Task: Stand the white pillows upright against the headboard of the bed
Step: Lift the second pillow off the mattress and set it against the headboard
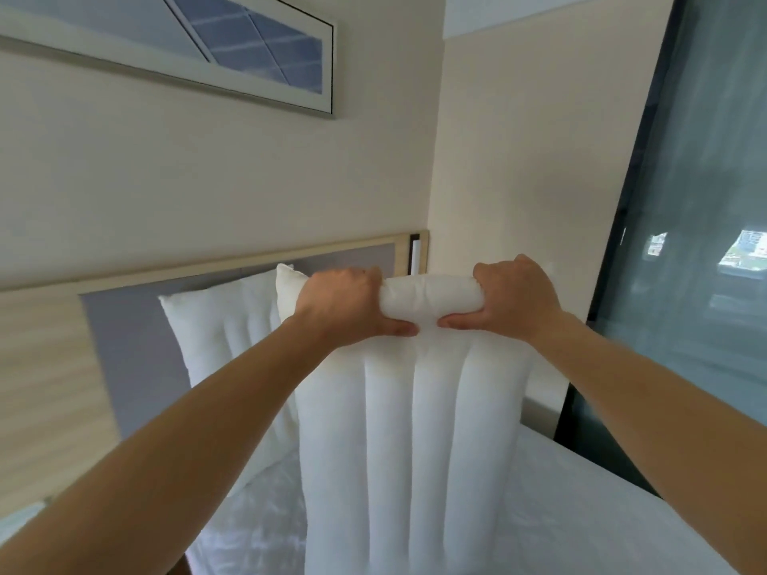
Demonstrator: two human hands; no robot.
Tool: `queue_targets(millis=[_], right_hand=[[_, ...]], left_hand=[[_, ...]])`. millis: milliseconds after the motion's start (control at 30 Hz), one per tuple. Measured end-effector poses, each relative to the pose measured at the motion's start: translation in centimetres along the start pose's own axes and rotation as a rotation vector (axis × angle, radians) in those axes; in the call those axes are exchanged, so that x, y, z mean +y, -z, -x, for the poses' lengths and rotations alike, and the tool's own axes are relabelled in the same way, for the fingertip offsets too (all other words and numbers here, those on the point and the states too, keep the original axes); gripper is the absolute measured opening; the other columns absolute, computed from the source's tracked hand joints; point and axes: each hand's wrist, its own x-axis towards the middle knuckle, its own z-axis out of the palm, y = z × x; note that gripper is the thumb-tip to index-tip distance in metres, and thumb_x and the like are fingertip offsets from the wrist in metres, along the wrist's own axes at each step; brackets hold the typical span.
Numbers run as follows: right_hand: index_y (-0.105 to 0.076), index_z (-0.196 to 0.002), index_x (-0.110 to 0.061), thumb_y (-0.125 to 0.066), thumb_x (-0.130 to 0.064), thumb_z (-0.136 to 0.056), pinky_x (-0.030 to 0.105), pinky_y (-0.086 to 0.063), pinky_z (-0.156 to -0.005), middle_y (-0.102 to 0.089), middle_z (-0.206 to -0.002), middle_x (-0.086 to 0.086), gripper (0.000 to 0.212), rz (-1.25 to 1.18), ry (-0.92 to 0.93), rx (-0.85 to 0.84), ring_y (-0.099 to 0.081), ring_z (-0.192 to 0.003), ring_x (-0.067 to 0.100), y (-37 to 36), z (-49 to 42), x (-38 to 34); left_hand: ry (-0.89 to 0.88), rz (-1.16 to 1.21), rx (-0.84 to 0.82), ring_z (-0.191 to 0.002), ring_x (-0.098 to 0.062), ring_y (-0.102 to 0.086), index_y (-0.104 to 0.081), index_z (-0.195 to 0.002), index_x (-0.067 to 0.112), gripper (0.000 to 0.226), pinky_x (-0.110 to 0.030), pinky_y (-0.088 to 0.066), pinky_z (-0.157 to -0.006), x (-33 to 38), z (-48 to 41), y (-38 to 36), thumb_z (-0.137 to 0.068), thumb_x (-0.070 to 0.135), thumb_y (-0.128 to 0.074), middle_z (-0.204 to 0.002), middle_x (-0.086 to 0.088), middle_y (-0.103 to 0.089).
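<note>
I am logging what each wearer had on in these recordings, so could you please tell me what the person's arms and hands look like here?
Both forearms are bare as far as the frame shows, with no sleeve or cuff in view. The left hand and the right hand wear no gloves, and no ring, watch, bracelet or wristband shows on either. No markings show on either arm. The fingernails that show look short and unpainted.

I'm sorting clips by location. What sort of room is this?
Most likely a hotel-style bedroom. A bed with white bedding stands against a padded headboard, a framed picture hangs above it, and a tall window shows city buildings. Both hands, left hand and right hand, grip a white pillow.
</note>
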Motion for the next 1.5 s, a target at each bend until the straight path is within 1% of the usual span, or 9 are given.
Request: queue_targets(millis=[200, 333, 467, 767, 900, 1100, 1167, 1300, 1500], right_hand=[[-0.040, -0.070, -0.022, -0.027, -0.104, -0.051, 0.035, -0.031, -0.068, -0.034, -0.057, -0.016, 0.085, -0.046, 0.013, -0.083, -0.034, -0.050, 0.011, -3.8, -4.7, -2.7], [-0.041, -0.072, -0.024, -0.027, -0.104, -0.052, 0.034, -0.031, -0.067, -0.041, -0.060, -0.013, 0.083, -0.059, 0.053, -0.088, -0.035, -0.050, 0.010, -7.6, -8.3, -4.3], [-0.050, -0.076, -0.022, -0.030, -0.105, -0.052, 0.036, -0.042, -0.071, -0.059, -0.068, -0.008, 0.090, -0.050, 0.071, -0.098, -0.051, -0.058, 0.019, -13.2, -12.7, -6.0], [-0.041, -0.065, -0.025, -0.032, -0.105, -0.056, 0.034, -0.037, -0.062, -0.041, -0.054, -0.013, 0.081, -0.058, 0.091, -0.053, -0.048, -0.048, 0.019, -25.7, -25.2, -10.0], [-0.043, -0.064, -0.024, -0.041, -0.101, -0.057, 0.033, -0.035, -0.063, -0.046, -0.053, -0.010, 0.078, -0.017, 0.066, -0.011, -0.048, -0.047, 0.019, -28.4, -30.2, -10.5], [-0.049, -0.062, -0.019, -0.043, -0.100, -0.056, 0.032, -0.028, -0.064, -0.055, -0.054, -0.002, 0.082, 0.091, 0.015, 0.055, -0.039, -0.048, 0.020, -29.7, -36.5, -9.4], [-0.046, -0.063, -0.019, -0.045, -0.100, -0.055, 0.033, -0.029, -0.064, -0.054, -0.054, -0.002, 0.081, 0.119, 0.023, 0.077, -0.043, -0.049, 0.022, -29.8, -38.3, -8.9], [-0.040, -0.068, -0.022, -0.046, -0.097, -0.055, 0.034, -0.034, -0.063, -0.054, -0.054, 0.002, 0.077, 0.129, 0.089, 0.115, -0.052, -0.048, 0.025, -29.9, -41.3, -8.0], [-0.041, -0.068, -0.022, -0.046, -0.097, -0.054, 0.035, -0.033, -0.066, -0.057, -0.056, 0.004, 0.077, 0.118, 0.194, 0.147, -0.053, -0.050, 0.026, -32.2, -44.8, -5.3]], left_hand=[[0.055, -0.034, -0.019, -0.079, -0.023, -0.065, -0.052, -0.094, 0.024, 0.084, -0.038, -0.053, -0.068, -4.4, -1.8, -2.7, -0.057, 0.099, -0.055, -0.088, 0.004, -0.068], [0.100, -0.018, -0.035, -0.078, -0.022, -0.064, -0.052, -0.093, 0.024, 0.085, -0.038, -0.054, -0.070, -8.1, -3.5, -5.7, -0.054, 0.100, -0.054, -0.083, 0.005, -0.065], [0.119, 0.015, -0.049, -0.076, -0.020, -0.064, -0.049, -0.090, 0.027, 0.084, -0.036, -0.053, -0.068, -12.8, -6.5, -10.3, -0.052, 0.102, -0.051, -0.084, 0.007, -0.066], [0.069, 0.095, -0.080, -0.077, -0.019, -0.064, -0.051, -0.091, 0.025, 0.082, -0.035, -0.051, -0.067, -25.6, -16.8, -20.8, -0.056, 0.099, -0.055, -0.084, 0.007, -0.066], [0.033, 0.133, -0.065, -0.080, -0.021, -0.063, -0.051, -0.090, 0.025, 0.075, -0.035, -0.045, -0.065, -29.2, -21.3, -22.4, -0.061, 0.094, -0.060, -0.086, 0.006, -0.067], [0.000, 0.164, 0.022, -0.072, -0.020, -0.057, -0.048, -0.088, 0.025, 0.072, -0.033, -0.042, -0.064, -32.5, -27.3, -23.0, -0.064, 0.092, -0.060, -0.083, 0.006, -0.066], [0.008, 0.192, 0.046, -0.070, -0.021, -0.055, -0.047, -0.089, 0.025, 0.073, -0.033, -0.040, -0.063, -33.1, -28.8, -23.3, -0.064, 0.092, -0.060, -0.081, 0.006, -0.064], [0.041, 0.227, 0.070, -0.066, -0.021, -0.053, -0.044, -0.085, 0.025, 0.072, -0.034, -0.036, -0.061, -33.6, -30.8, -23.9, -0.064, 0.091, -0.062, -0.065, 0.011, -0.045], [0.107, 0.222, 0.140, -0.063, -0.022, -0.052, -0.047, -0.085, 0.022, 0.073, -0.034, -0.038, -0.060, -33.0, -33.1, -26.1, -0.066, 0.091, -0.060, -0.068, 0.007, -0.049]])
